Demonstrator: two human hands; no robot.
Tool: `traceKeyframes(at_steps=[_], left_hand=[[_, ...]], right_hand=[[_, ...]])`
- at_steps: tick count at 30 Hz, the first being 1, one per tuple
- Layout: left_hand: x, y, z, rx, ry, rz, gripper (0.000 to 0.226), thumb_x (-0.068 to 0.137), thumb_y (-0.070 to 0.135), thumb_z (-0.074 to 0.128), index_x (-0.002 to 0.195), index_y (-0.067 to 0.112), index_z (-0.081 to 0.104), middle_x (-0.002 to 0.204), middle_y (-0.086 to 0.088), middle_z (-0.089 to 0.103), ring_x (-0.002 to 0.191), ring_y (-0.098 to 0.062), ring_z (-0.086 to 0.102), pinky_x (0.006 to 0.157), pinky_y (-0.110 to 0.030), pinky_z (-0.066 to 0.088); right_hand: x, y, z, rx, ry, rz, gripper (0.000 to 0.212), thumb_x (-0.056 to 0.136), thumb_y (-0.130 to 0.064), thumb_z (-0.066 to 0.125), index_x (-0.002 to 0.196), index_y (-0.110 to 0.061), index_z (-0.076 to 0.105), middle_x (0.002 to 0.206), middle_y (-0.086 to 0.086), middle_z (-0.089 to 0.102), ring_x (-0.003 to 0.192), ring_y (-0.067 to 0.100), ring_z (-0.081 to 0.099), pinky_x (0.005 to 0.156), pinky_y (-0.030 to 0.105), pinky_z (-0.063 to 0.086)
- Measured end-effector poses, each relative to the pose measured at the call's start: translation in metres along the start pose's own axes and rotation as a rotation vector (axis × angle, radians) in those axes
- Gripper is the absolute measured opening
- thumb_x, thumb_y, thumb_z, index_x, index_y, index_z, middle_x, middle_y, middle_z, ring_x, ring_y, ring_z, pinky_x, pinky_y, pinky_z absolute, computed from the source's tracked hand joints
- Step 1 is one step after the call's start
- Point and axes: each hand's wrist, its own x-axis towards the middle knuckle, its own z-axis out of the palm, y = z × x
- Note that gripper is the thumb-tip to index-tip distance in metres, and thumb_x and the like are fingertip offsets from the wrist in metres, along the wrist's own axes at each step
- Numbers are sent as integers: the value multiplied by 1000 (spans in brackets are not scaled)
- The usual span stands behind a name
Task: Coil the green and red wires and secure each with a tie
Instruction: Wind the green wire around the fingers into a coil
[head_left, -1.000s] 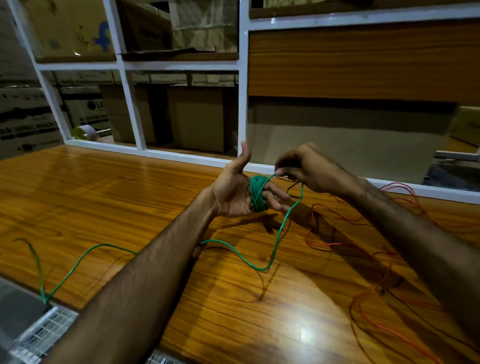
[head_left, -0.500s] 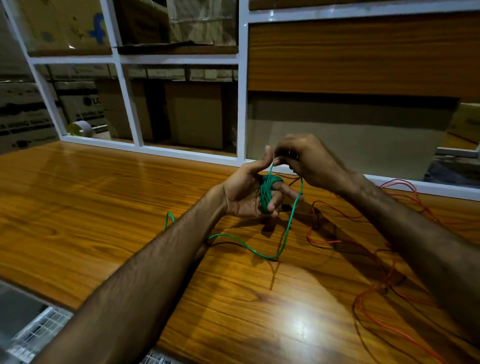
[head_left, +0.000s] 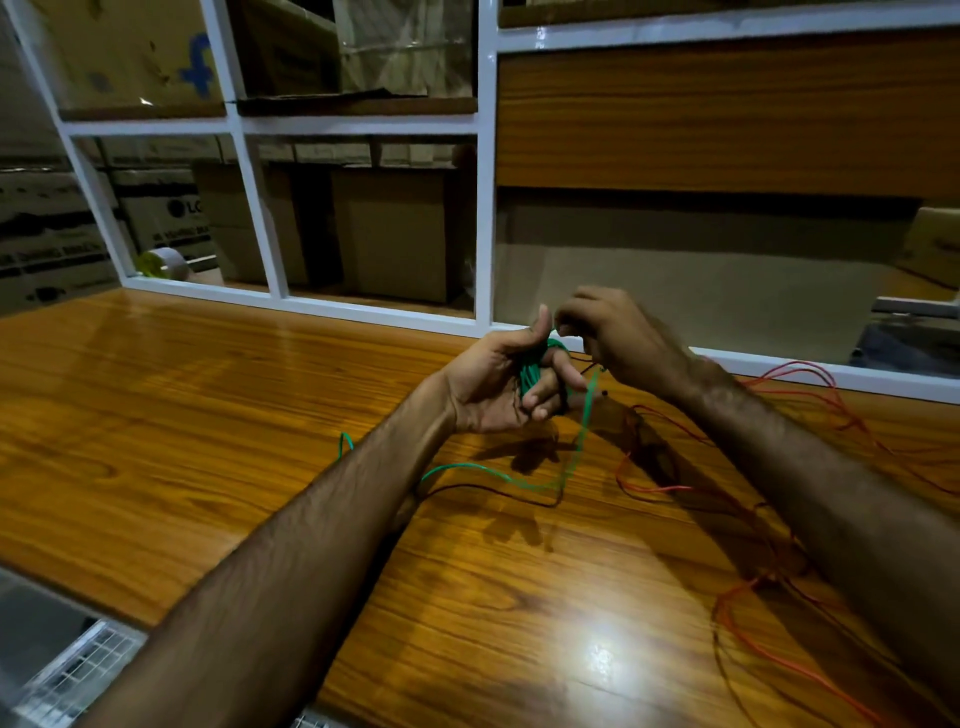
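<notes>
Fingers (head_left: 540, 387) of the left hand (head_left: 493, 384) curl round a coiled thin green wire (head_left: 531, 370) while the right hand (head_left: 618, 338) pinches its loose strand above the glossy wooden table (head_left: 208, 415).

green wire (head_left: 531, 370) partly coiled, red wire (head_left: 789, 379) loose
</notes>
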Motion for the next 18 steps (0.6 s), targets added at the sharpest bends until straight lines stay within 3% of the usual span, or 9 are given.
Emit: traceKeyframes(at_steps=[4,8,10,12,13,15,18], left_hand=[[-2,2,5,-13,46,52,70,106,48,34,91,-8,73,46,-10,52,49,-23,63,123,-43,35],[0,6,10,-122,74,168,67,106,46,36,102,-8,74,55,-12,62,60,-25,69,121,-41,38],[3,12,7,-242,72,253,66,107,48,36,122,-7,69,82,-17,76,88,-29,75,122,-40,31],[4,18,3,-367,54,338,67,108,49,34,138,-6,58,117,-23,74,120,-34,68,122,-41,33],[5,20,0,-398,75,380,68,109,50,31,142,-5,55,129,-23,70,130,-34,63,121,-42,36],[5,22,-1,-406,159,456,70,110,53,27,148,-2,47,146,-20,60,144,-31,49,124,-42,34],[5,27,-2,-412,378,550,67,110,52,28,157,5,39,161,-14,44,152,-28,37,126,-39,29]], right_hand=[[-1,5,0,-82,-76,51,32,80,14,59,98,-11,70,94,5,61,83,28,62,68,46,53],[0,10,3,-108,-105,108,28,82,8,60,99,-11,72,89,0,56,82,28,62,65,39,50],[1,8,7,-34,-140,117,32,80,2,54,104,-9,71,89,6,61,82,30,63,68,41,53],[0,-1,8,65,-124,119,32,85,1,48,109,-2,69,82,12,62,75,32,60,64,30,49],[-1,-9,7,81,-130,130,28,86,4,50,104,-6,70,77,4,62,70,26,59,62,24,43],[-2,-22,12,93,-151,191,31,82,9,53,90,-19,65,74,-11,55,63,13,57,59,26,39],[0,-39,19,123,-230,206,25,78,5,54,82,-18,62,77,-3,58,63,15,53,57,30,40]])
